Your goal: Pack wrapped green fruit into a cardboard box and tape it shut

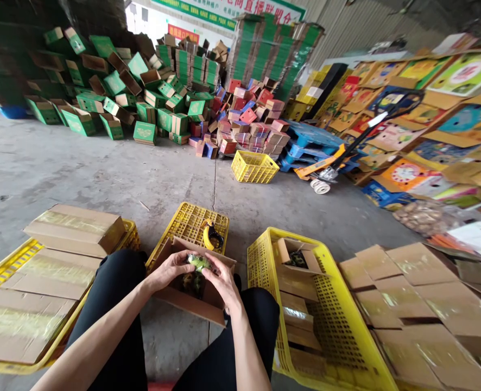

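Note:
Between both hands is a small green item in clear plastic wrap (198, 263); its exact kind cannot be made out. My left hand (170, 270) grips its left side with closed fingers, while my right hand (223, 278) pinches it from the right. Directly below them stands an open cardboard box (191, 305), flaps spread, with dark greenish-brown pieces (192, 283) inside, partly covered by my hands. The box rests against a yellow crate (185, 221) whose slatted surface faces up. On that crate lies a yellow and black tape dispenser (213, 237), just beyond my fingers.
At left, a yellow crate (131, 234) carries taped cartons (77, 225). To the right, another yellow crate (338, 304) holds cartons, one open (299, 258). More closed cartons (419, 293) lie far right. A pallet jack (326, 171) and piles of green boxes (145, 132) stand farther away.

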Tool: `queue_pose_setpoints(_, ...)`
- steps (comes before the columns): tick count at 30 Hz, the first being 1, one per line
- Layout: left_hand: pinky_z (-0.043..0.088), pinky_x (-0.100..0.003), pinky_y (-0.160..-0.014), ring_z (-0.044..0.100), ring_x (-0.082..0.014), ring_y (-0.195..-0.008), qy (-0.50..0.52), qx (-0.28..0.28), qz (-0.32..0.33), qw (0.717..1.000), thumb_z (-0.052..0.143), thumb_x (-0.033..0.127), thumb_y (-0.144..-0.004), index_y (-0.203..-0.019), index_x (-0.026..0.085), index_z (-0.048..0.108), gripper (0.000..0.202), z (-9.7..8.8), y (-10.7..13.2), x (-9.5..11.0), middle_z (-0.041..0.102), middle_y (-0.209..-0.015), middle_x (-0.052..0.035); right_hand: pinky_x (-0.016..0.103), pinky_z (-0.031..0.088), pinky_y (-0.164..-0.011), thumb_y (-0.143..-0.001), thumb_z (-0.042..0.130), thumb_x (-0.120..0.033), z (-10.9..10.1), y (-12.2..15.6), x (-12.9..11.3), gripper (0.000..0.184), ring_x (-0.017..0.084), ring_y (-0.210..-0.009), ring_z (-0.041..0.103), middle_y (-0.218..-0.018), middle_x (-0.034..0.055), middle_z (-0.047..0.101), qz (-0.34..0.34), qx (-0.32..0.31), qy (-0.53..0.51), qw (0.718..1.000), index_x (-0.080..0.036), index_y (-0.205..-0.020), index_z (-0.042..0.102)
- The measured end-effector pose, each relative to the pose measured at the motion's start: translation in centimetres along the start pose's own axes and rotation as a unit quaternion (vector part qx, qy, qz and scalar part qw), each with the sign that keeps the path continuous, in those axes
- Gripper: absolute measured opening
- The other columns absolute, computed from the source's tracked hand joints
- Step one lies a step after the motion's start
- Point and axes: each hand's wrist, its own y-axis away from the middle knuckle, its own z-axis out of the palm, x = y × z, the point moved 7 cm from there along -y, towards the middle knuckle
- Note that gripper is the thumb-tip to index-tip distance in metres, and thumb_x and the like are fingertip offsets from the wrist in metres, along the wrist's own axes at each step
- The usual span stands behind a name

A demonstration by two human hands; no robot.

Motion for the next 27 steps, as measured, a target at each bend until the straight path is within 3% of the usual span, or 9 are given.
queue_pose_setpoints(5, 0.051, -0.040, -0.107, 0.071, -0.0277, -0.115, -0.002, -0.002, -0.010, 1.000, 0.094, 0.040, -0.078, -0.131, 0.020, 0.073, 0.061, 0.0, -0.1, -0.7, 0.078, -0.123, -0.0095, 0.052, 0.053, -0.113, -0.087, 0.082, -0.041, -0.5, 0.0, 0.6, 0.052, 0.034, -0.135, 0.064, -0.143, 0.0100, 0.071, -0.011, 0.008, 0.063, 0.998, -0.026, -0.136, 0.075)
queue_pose_setpoints(9, 0.052, -0.041, -0.107, 0.070, -0.0287, -0.119, 0.023, 0.003, -0.042, 0.999, 0.099, 0.038, -0.073, -0.136, 0.021, 0.069, 0.071, 0.0, -0.1, -1.4, 0.077, -0.127, -0.0101, 0.048, 0.054, -0.112, -0.081, 0.082, -0.028, -0.3, 0.0, -0.1, 0.061, 0.030, -0.130, 0.068, -0.139, 0.0081, 0.073, -0.024, 0.008, 0.083, 0.996, -0.028, -0.142, 0.071)
queue_pose_setpoints(11, 0.052, -0.041, -0.108, 0.068, -0.0297, -0.125, 0.040, 0.020, -0.066, 0.997, 0.097, 0.042, -0.075, -0.134, 0.023, 0.070, 0.067, -0.1, 0.0, -1.7, 0.074, -0.133, -0.0106, 0.046, 0.054, -0.111, -0.080, 0.080, -0.024, -0.1, 0.0, -0.3, 0.065, 0.029, -0.127, 0.069, -0.137, 0.0077, 0.074, -0.036, 0.004, 0.097, 0.995, -0.028, -0.144, 0.069)
queue_pose_setpoints(14, 0.055, -0.042, -0.106, 0.067, -0.0306, -0.127, 0.045, 0.056, -0.087, 0.994, 0.095, 0.048, -0.077, -0.121, 0.021, 0.074, 0.055, -0.6, 0.2, -1.9, 0.072, -0.133, -0.0109, 0.047, 0.048, -0.119, -0.081, 0.075, -0.018, 0.1, -0.1, -0.3, 0.067, 0.027, -0.132, 0.066, -0.140, 0.0070, 0.073, -0.060, 0.000, 0.143, 0.988, -0.029, -0.147, 0.067)
queue_pose_setpoints(19, 0.059, -0.039, -0.096, 0.074, -0.0271, -0.109, 0.028, 0.069, -0.070, 0.995, 0.100, 0.042, -0.071, -0.112, 0.019, 0.075, 0.053, -1.4, 0.1, -1.6, 0.076, -0.116, -0.0091, 0.047, 0.037, -0.129, -0.082, 0.069, -0.016, 0.2, 0.1, -0.3, 0.074, 0.026, -0.153, 0.048, -0.161, 0.0052, 0.056, -0.115, -0.012, 0.197, 0.974, -0.032, -0.153, 0.060)
queue_pose_setpoints(23, 0.060, -0.037, -0.094, 0.074, -0.0239, -0.101, 0.039, 0.083, -0.050, 0.995, 0.100, 0.037, -0.069, -0.111, 0.020, 0.074, 0.052, -2.1, -0.2, -1.7, 0.076, -0.111, -0.0058, 0.045, 0.039, -0.128, -0.084, 0.061, -0.017, 0.2, 0.1, -0.4, 0.078, 0.024, -0.161, 0.036, -0.173, 0.0030, 0.041, -0.107, -0.034, 0.132, 0.985, -0.032, -0.159, 0.052)
queue_pose_setpoints(27, 0.059, -0.037, -0.092, 0.073, -0.0214, -0.096, 0.050, 0.081, -0.033, 0.995, 0.101, 0.031, -0.068, -0.116, 0.022, 0.073, 0.056, -2.4, -0.4, -1.9, 0.075, -0.111, -0.0032, 0.047, 0.047, -0.121, -0.089, 0.062, -0.028, -0.6, -0.3, -0.3, 0.064, 0.028, -0.154, 0.047, -0.166, 0.0068, 0.051, -0.051, -0.002, 0.060, 0.997, -0.029, -0.153, 0.059)
